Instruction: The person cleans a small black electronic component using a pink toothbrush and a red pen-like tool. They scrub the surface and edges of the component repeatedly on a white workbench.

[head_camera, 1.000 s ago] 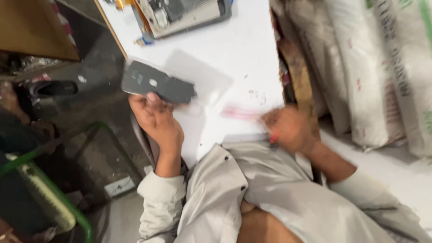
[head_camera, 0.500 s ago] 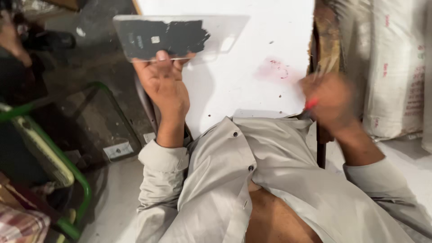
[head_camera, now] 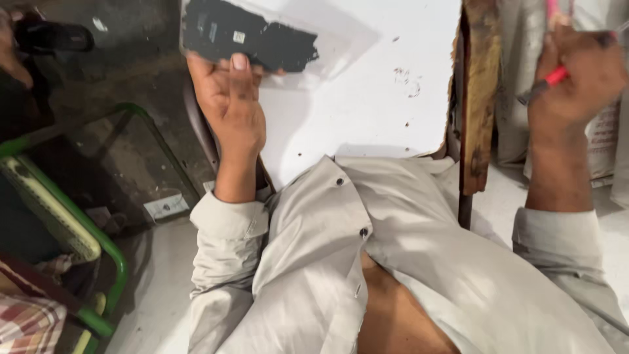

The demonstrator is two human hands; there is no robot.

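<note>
Chair frame (head_camera: 98,262) in green metal fills the lower left of the frame, with a small pale label (head_camera: 166,206) lying flat on the dark floor just right of it; its print is too small to make out.

Up at the top, left of centre, the left hand (head_camera: 229,105) holds a thin dark panel (head_camera: 246,36), seemingly a phone's back cover, with a small pale square sticker near its middle. The grip is closed on the panel's lower edge, thumb on the face and the other fingers hidden behind. The panel hangs over the left edge of the white desk (head_camera: 367,98), lifted clear of it as far as I can tell. Its right end looks ragged and a clear film or glassy sheet seems to extend beyond it, so I judge it light, stiff and brittle, likely to crack if bent and sharp where broken. Taking it by the long edges near the intact left half seems safest, keeping off the jagged end.

Further right, a worn wooden strip (head_camera: 481,98) runs down the desk's right edge. At the upper right, the right hand (head_camera: 573,72) is closed round a slim red-handled tool (head_camera: 544,84), its dark tip pointing left. Behind it stand pale woven sacks (head_camera: 606,144) with faint coloured print, a rectangular patch at the right edge.
</note>
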